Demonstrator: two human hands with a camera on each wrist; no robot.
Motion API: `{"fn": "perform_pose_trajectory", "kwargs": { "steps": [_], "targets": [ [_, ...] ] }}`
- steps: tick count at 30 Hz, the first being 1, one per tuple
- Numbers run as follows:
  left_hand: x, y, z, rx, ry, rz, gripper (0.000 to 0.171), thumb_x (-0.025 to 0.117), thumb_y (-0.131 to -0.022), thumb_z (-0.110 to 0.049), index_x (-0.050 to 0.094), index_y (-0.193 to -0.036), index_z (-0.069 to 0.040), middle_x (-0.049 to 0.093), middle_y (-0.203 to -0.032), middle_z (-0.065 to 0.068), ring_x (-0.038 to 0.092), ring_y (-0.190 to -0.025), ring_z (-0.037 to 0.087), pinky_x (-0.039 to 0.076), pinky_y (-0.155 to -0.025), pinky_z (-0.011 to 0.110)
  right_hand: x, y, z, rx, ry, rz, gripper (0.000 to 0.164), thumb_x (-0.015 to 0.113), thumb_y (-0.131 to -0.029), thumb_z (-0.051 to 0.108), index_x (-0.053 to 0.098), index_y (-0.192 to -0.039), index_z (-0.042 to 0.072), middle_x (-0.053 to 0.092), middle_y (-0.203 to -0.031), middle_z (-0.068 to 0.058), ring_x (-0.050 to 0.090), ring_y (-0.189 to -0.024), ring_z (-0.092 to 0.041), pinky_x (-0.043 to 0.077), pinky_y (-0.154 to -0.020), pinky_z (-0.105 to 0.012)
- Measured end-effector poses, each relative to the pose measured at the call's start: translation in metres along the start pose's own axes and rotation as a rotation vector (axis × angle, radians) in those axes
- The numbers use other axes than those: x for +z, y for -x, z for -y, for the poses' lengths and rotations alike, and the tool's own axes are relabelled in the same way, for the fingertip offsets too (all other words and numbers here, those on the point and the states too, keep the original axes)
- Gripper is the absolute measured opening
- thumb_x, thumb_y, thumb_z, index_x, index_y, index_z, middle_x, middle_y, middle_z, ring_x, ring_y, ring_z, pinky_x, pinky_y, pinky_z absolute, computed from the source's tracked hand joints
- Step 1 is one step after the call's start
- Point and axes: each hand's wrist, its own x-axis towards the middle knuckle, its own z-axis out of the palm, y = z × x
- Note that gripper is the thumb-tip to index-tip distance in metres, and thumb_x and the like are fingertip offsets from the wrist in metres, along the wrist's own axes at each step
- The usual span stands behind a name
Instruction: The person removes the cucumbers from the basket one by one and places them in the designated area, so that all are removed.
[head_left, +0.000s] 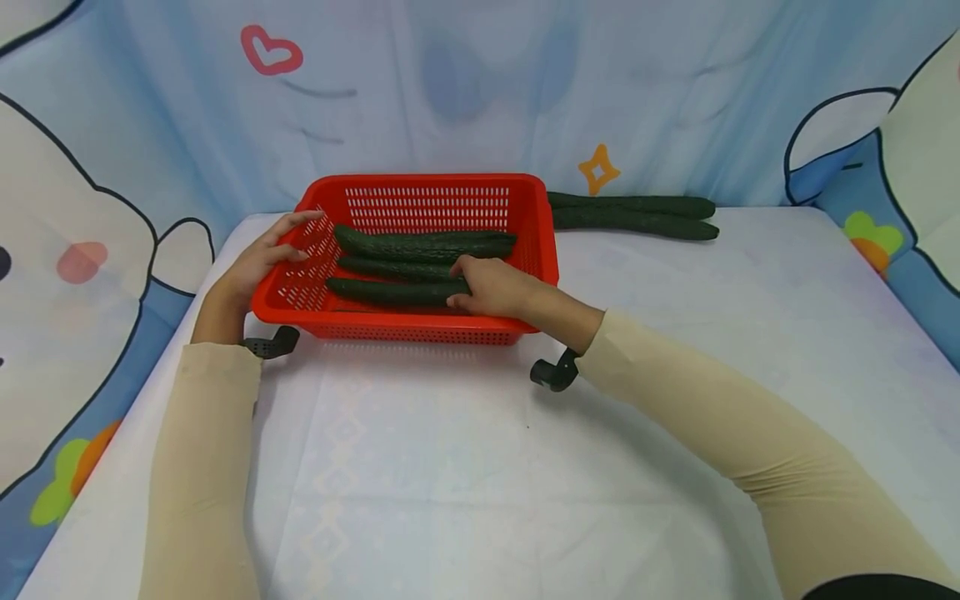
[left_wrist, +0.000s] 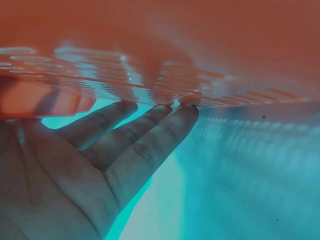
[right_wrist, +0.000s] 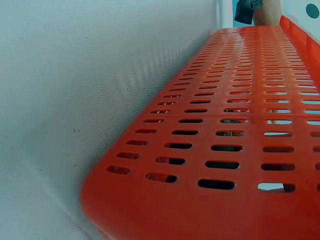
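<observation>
A red plastic basket [head_left: 420, 327] with slotted walls stands on the table and holds several long green cucumbers [head_left: 423, 246]. My left hand [head_left: 258, 258] holds the basket's left rim, with thumb and a finger over the edge. In the left wrist view, its other fingers [left_wrist: 150, 145] reach out against the basket's slotted outside. Inside the basket, near its right end, my right hand [head_left: 495, 287] grips the end of the front cucumber [head_left: 390, 292]. The right wrist view shows the basket's front wall [right_wrist: 200, 210]; the right hand is out of sight there.
Two more cucumbers [head_left: 637, 215] lie side by side behind and to the right of the basket. A white cloth [head_left: 420, 467] covers the table. A printed blue curtain [head_left: 480, 92] hangs along the back edge. Small dark cameras sit at both wrists.
</observation>
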Motion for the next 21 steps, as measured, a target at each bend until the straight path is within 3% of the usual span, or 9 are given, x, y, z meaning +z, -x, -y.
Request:
{"fn": "perform_pose_trajectory", "kwargs": {
  "steps": [7, 13, 17, 21],
  "targets": [
    [0.0006, -0.0005, 0.0008, 0.007, 0.034, 0.022, 0.060, 0.042, -0.098, -0.002, 0.034, -0.151, -0.030, 0.029, -0.151, 0.011, 0.058, -0.114, 0.023, 0.061, -0.078, 0.031, 0.0012, 0.0000, -0.0001, 0.004, 0.015, -0.016, 0.061, 0.068, -0.092, 0.030, 0.045, -0.142, 0.003, 0.062, -0.132, -0.014, 0.061, -0.117, -0.024, 0.047, -0.108, -0.041],
    [0.0007, 0.0005, 0.0018, -0.001, 0.002, 0.021, 0.061, 0.042, -0.098, -0.003, 0.032, -0.152, -0.030, 0.029, -0.152, 0.011, 0.058, -0.114, 0.023, 0.061, -0.078, 0.031, 0.0026, 0.0003, -0.0007, -0.003, 0.014, -0.028, 0.060, 0.070, -0.091, 0.029, 0.046, -0.140, 0.003, 0.063, -0.129, -0.014, 0.061, -0.113, -0.023, 0.048, -0.107, -0.040],
    [0.0008, 0.0010, 0.0018, 0.004, -0.006, 0.017, 0.061, 0.041, -0.098, -0.003, 0.033, -0.152, -0.030, 0.029, -0.152, 0.011, 0.060, -0.112, 0.022, 0.061, -0.078, 0.032, 0.0027, 0.0012, -0.0009, -0.020, 0.013, -0.049, 0.060, 0.071, -0.090, 0.029, 0.048, -0.139, 0.003, 0.066, -0.121, -0.013, 0.062, -0.106, -0.022, 0.050, -0.104, -0.039],
    [0.0011, 0.0002, 0.0007, 0.021, 0.004, 0.023, 0.061, 0.040, -0.097, -0.001, 0.033, -0.151, -0.028, 0.030, -0.151, 0.012, 0.061, -0.112, 0.023, 0.061, -0.078, 0.032, 0.0019, 0.0023, -0.0013, -0.033, 0.015, -0.070, 0.060, 0.071, -0.090, 0.030, 0.048, -0.139, 0.004, 0.066, -0.089, -0.009, 0.058, -0.079, -0.017, 0.055, -0.088, -0.032]
  ]
}}
